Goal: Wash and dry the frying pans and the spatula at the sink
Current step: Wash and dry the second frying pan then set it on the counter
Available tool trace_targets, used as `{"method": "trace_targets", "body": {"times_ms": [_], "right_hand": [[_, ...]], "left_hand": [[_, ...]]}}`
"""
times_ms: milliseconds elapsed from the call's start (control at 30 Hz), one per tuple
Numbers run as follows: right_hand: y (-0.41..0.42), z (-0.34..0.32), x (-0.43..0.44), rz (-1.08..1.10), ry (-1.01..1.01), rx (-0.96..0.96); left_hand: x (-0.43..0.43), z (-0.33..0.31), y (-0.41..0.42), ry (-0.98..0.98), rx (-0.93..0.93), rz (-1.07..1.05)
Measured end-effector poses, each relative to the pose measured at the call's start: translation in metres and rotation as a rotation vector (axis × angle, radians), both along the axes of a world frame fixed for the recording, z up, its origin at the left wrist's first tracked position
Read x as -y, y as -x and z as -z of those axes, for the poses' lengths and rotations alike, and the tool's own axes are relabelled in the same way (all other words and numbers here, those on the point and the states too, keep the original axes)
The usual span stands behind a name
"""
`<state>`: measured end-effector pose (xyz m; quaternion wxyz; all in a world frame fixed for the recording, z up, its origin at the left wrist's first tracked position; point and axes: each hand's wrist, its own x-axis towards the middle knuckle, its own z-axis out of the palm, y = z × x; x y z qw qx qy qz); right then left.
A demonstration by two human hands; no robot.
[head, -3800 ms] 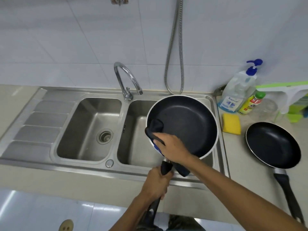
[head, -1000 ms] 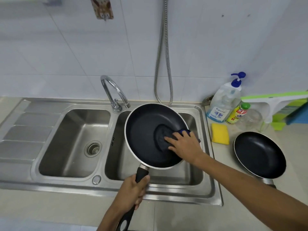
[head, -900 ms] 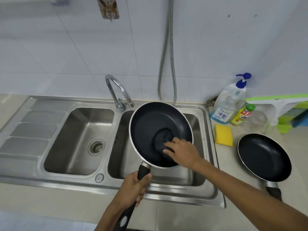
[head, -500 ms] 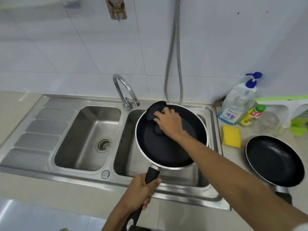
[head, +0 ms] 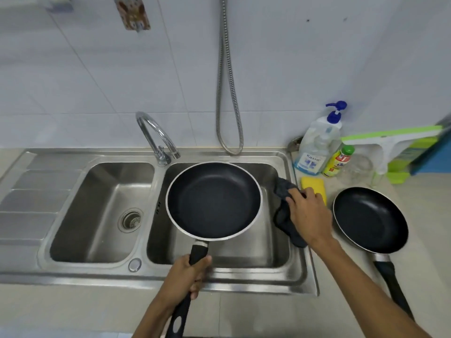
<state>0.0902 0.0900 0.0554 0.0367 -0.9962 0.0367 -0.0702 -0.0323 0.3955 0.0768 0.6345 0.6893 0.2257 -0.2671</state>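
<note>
One pump bottle (head: 314, 147) read "Kasso". Two pans: the left hand (head: 185, 276) gripped the first pan (head: 213, 200) above the sink's (head: 219, 279) right basin; the second pan (head: 369, 219) lay on the desk (head: 427, 240). The right hand (head: 308, 215) clutched one dark cloth (head: 283, 220).

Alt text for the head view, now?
A person's left hand holds a black frying pan by its handle over the right sink basin, while the right hand grips a dark cloth beside it. A second pan sits on the counter.
</note>
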Motion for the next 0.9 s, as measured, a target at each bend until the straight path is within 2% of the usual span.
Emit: {"method": "trace_targets", "body": {"times_ms": [133,233,433,500,567,633,667,767,800,900], "right_hand": [[0.065,-0.016,0.04,0.073,-0.006,0.073],[0.104,0.0,0.068,0.095,0.005,0.102],[0.156,0.082,0.082,0.094,0.05,-0.06],[0.155,0.069,0.072,0.175,0.07,-0.162],[0.152,0.041,0.053,0.209,0.007,-0.155],[0.161,0.012,0.023,0.116,-0.18,-0.137],[0.167,-0.002,0.006,0.073,-0.353,-0.153],[0.194,-0.03,-0.046,0.031,-0.964,-0.397],[0.202,-0.035,-0.06,0.031,-1.106,-0.458],[0.222,-0.036,-0.086,0.061,-1.276,-0.534]], "left_hand": [[0.001,0.007,-0.004,-0.002,0.019,-0.042],[0.009,0.01,0.0,-0.027,0.052,-0.04],[0.032,0.016,0.014,-0.054,0.095,-0.034],[0.038,0.016,0.019,-0.074,0.119,-0.025],[0.045,0.016,0.022,-0.106,0.14,-0.004],[0.057,0.016,0.025,-0.098,0.15,-0.041],[0.066,0.016,0.026,-0.091,0.16,-0.067],[0.089,0.016,0.029,-0.11,0.213,-0.079],[0.095,0.015,0.029,-0.117,0.232,-0.075],[0.112,0.008,0.033,-0.125,0.294,-0.061]]}}
